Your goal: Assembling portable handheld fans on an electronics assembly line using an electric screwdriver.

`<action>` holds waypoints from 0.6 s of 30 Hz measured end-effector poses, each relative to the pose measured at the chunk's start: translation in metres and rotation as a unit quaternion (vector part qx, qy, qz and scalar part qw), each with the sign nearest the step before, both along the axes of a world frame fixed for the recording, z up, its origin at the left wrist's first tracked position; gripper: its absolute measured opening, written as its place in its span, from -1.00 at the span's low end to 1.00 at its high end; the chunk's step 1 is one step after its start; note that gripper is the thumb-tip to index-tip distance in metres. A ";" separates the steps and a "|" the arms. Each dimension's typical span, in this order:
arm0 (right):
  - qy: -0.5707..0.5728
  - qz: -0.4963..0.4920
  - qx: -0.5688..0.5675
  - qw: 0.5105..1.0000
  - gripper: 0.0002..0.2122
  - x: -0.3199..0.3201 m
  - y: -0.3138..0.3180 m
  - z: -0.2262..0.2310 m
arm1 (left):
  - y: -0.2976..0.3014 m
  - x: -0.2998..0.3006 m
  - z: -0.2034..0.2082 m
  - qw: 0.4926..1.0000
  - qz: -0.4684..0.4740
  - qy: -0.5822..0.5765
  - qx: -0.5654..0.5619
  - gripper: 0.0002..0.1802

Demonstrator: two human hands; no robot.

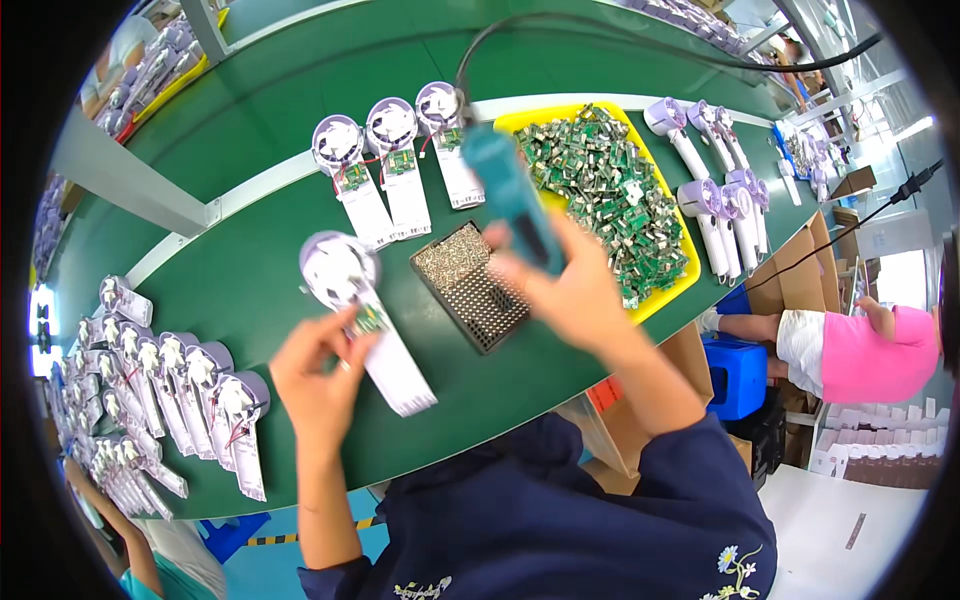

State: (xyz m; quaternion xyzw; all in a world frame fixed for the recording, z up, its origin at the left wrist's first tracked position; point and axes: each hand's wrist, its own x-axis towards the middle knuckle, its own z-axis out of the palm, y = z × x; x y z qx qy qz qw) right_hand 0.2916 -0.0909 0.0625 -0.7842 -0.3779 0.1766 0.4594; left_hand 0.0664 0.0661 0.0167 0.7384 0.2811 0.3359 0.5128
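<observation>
A half-built handheld fan [398, 375] lies on the green table, its white handle half uncovered and its round purple-white head [340, 268] pointing away from me. My left hand [318, 365] is closed at its neck, thumb and fingers pinching beside a small green circuit board [369, 318]. In my right hand [565, 285] is a teal electric screwdriver [512, 190], blurred by motion, with a black cord at its far end. Just below the screwdriver sits a black perforated tray [482, 310] with many small screws [462, 258] in its far part.
A yellow bin [683, 285] heaped with green circuit boards [600, 190] stands right. Further half-built fans [398, 170] lie behind the tray, and many more [205, 385] fill the left. Closed-up fans [725, 225] stand far right. Another person's arm [110, 505] shows lower left; a person in pink [870, 355] is right.
</observation>
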 end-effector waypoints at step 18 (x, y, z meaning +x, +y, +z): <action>-0.284 -0.119 -0.174 0.935 -0.71 0.124 0.003 0.009 | 0.091 0.046 -0.013 0.985 0.055 0.053 0.154 -0.56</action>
